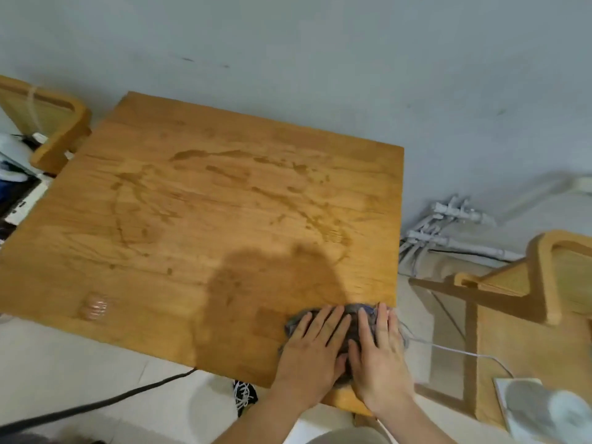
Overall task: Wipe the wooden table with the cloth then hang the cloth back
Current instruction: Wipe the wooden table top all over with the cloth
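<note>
The wooden table fills the middle of the view, its top streaked with wet marks. A dark grey cloth lies bunched at the table's near right corner, with loose threads trailing off the right edge. My left hand presses flat on the cloth's left part, fingers straight and spread. Beside it, my right hand presses flat on the cloth's right part, fingers reaching the table's right edge. Most of the cloth is hidden under both hands.
A wooden chair stands at the far left and another wooden chair at the right. Grey pipes run along the wall base. A black cable and a shoe lie on the floor below the table's near edge.
</note>
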`<state>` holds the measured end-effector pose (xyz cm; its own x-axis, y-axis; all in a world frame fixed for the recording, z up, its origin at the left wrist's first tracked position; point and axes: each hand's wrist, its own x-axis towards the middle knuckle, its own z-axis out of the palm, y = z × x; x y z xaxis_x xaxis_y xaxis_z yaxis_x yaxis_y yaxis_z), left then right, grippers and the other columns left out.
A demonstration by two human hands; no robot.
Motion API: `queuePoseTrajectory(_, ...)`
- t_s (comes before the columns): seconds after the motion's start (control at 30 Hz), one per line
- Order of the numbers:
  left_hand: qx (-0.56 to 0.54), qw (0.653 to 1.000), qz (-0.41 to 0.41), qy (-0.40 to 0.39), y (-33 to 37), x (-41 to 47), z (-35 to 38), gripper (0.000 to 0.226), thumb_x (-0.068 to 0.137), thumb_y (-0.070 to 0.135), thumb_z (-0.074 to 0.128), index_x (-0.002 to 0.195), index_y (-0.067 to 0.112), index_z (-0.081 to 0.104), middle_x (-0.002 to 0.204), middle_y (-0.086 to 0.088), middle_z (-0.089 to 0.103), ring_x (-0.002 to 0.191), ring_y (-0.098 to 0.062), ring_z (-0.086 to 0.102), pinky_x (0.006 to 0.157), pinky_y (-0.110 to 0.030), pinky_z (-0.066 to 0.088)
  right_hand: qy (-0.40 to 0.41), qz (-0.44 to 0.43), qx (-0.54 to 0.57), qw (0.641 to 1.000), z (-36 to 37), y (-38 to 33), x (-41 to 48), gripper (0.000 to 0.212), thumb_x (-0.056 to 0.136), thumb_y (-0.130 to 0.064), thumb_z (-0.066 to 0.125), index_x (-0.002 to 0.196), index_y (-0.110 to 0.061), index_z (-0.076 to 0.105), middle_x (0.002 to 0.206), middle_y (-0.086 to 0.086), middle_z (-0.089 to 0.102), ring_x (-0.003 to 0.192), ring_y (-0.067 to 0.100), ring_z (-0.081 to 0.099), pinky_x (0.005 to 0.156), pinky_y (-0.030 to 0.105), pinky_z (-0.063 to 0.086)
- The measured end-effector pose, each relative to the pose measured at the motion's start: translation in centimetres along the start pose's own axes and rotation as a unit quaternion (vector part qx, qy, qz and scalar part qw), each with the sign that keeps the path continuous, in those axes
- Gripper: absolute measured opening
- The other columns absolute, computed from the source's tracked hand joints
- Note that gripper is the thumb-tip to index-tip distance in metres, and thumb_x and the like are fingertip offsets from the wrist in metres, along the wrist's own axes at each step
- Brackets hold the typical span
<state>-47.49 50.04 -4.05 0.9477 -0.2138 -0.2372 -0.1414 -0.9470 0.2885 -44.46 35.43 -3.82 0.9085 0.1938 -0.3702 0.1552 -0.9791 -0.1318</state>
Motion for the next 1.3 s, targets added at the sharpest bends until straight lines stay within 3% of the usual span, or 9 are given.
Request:
queuePoseTrajectory(0.33,0.017,1.000,-0.011,0.010,-13.1,-4.9,-2.2,0.058,0.094,0.037,0.032,0.148,0.014,0.029,0.156,-0.005,0.023,0.144,-0.021,0.021,0.113,-0.045,0.023,0.129,0.067,0.065,0.987,4.3,-16.5,0.2,0.053,0.097,-0.040,0.031,0.148,-0.025,0.036,0.159,0.006,0.024,0.148,0.024,0.013,0.114,0.040,0.014)
queuePoseTrajectory(0.5,-0.114,0.993,0.006,0.029,-13.5,-4.7,-3.8,0.047,0.095,0.033,0.032,0.138,0.021,0.047,0.150,0.003,0.036,0.140,-0.017,0.028,0.110,-0.042,0.033,0.102,-0.039,0.059,0.992,3.7,-10.8,-1.4,0.055,0.091,-0.023,0.038,0.145,-0.033,0.039,0.159,0.000,0.026,0.149,0.023,0.016,0.114,0.040,0.019)
queuePoseTrajectory(0.6,-0.160,0.978,-0.065,0.113,-13.7,-5.5,-4.2,0.028,0.093,0.018,0.050,0.119,0.016,0.061,0.125,-0.001,0.053,0.118,-0.020,0.045,0.097,-0.037,0.042,0.185,0.088,0.150,0.967,2.7,-3.7,-3.8,0.060,0.077,-0.006,0.039,0.130,-0.022,0.061,0.150,0.008,0.044,0.142,0.031,0.034,0.112,0.045,0.032)
queuePoseTrajectory(0.7,-0.117,0.971,-0.148,0.148,-14.7,-7.7,-3.3,0.020,0.091,0.020,0.052,0.108,0.015,0.063,0.101,-0.005,0.055,0.094,-0.025,0.051,0.078,-0.039,0.046,0.201,0.253,0.351,0.879,1.8,-1.6,-4.5,0.050,0.083,0.008,0.039,0.119,-0.013,0.067,0.146,0.010,0.047,0.139,0.028,0.038,0.108,0.020,0.027)
queuePoseTrajectory(0.8,-0.050,0.978,-0.141,0.146,-14.9,-10.1,-1.9,0.027,0.091,0.027,0.048,0.115,0.019,0.059,0.097,-0.005,0.053,0.088,-0.024,0.051,0.072,-0.040,0.047,0.215,0.305,0.347,0.860,2.1,-4.4,-3.4,0.047,0.088,-0.018,0.037,0.129,-0.006,0.057,0.144,0.018,0.044,0.137,0.034,0.036,0.113,0.037,0.026)
queuePoseTrajectory(0.93,-0.086,0.953,-0.219,0.190,-14.1,-12.1,-0.8,0.026,0.085,0.022,0.061,0.110,0.016,0.061,0.101,-0.008,0.054,0.092,-0.027,0.050,0.073,-0.038,0.048,0.153,0.115,0.168,0.967,4.6,-11.9,-3.5,0.064,0.095,-0.047,0.022,0.149,-0.016,0.034,0.161,0.012,0.016,0.150,0.028,0.007,0.119,0.047,0.008)
queuePoseTrajectory(1.07,-0.106,0.938,-0.261,0.200,-13.4,-12.6,-0.2,0.014,0.083,0.022,0.063,0.090,0.014,0.055,0.087,-0.007,0.051,0.080,-0.026,0.049,0.059,-0.036,0.045,0.108,-0.090,0.043,0.989,6.2,-17.5,-2.4,0.057,0.099,-0.046,0.031,0.151,-0.024,0.027,0.162,0.003,0.015,0.150,0.022,0.010,0.118,0.042,0.010)
queuePoseTrajectory(1.2,-0.159,0.879,-0.371,0.255,-15.1,-12.9,-0.9,0.017,0.086,0.024,0.061,0.087,0.009,0.053,0.088,-0.010,0.051,0.083,-0.028,0.047,0.057,-0.039,0.043,0.071,-0.204,-0.039,0.976,4.7,-12.3,-1.7,0.053,0.099,-0.052,0.029,0.150,-0.040,0.022,0.162,-0.008,0.012,0.150,0.014,0.008,0.116,0.039,0.011)
queuePoseTrajectory(1.3,-0.291,0.739,-0.517,0.319,-18.5,-13.4,-1.8,0.027,0.088,0.024,0.058,0.103,0.002,0.051,0.108,-0.020,0.050,0.093,-0.035,0.051,0.065,-0.036,0.037,0.105,-0.059,-0.001,0.993,3.5,-7.9,-1.7,0.057,0.096,-0.056,0.024,0.148,-0.037,0.031,0.161,-0.005,0.019,0.149,0.016,0.012,0.115,0.045,0.015)
